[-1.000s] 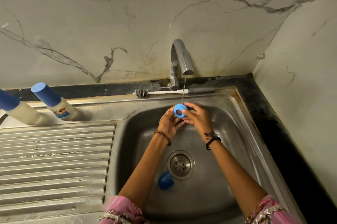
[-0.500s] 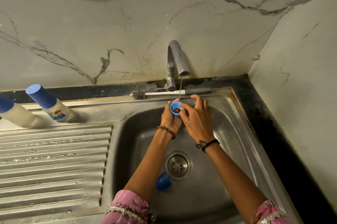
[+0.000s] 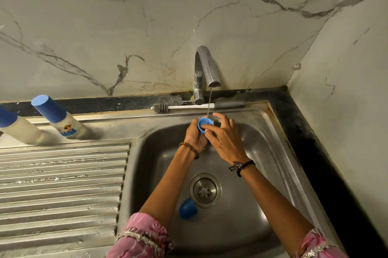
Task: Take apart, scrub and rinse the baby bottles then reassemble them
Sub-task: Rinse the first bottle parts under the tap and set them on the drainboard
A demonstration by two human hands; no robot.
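My left hand (image 3: 195, 135) grips a small blue bottle ring (image 3: 203, 123) under a thin stream of water from the tap (image 3: 206, 68). My right hand (image 3: 224, 139) is beside it, one finger reaching across the ring's opening, the other fingers spread. A blue bottle cap (image 3: 188, 208) lies on its side in the sink basin (image 3: 262, 152) next to the drain (image 3: 205, 190). Two capped baby bottles (image 3: 63, 123) (image 3: 16, 127) stand on the left of the sink top.
A bottle brush (image 3: 189, 107) lies along the sink's back rim behind the tap. The ridged steel drainboard (image 3: 60, 184) fills the left. Marble walls close in at the back and right, with a dark counter strip (image 3: 310, 152) on the right.
Both hands have risen with the ring toward the tap's stream. My right hand has turned over the ring, with a finger now across its opening.
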